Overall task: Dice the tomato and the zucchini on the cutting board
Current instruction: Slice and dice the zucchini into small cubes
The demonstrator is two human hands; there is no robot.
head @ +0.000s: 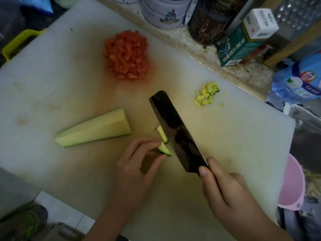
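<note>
The left hand [137, 164] pinches a short zucchini strip [164, 149] beside the knife [175, 131], whose handle the right hand [224, 186] grips. The strip looks firm but small and slippery, so I'd hold it by the skin, fingertips tucked. On the cutting board [52, 75] a large zucchini wedge [95, 128] waits and the diced tomato [126, 54] is piled beyond.

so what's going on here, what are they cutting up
A person is dicing vegetables on a white cutting board. The right grip holds a dark cleaver by its handle, its blade beside a short zucchini strip. The left grip pinches another zucchini piece next to the blade. The tomato is already diced into a tomato pile at the far side. A small heap of zucchini dice lies to the right, and a large zucchini wedge waits uncut on the left.
</note>
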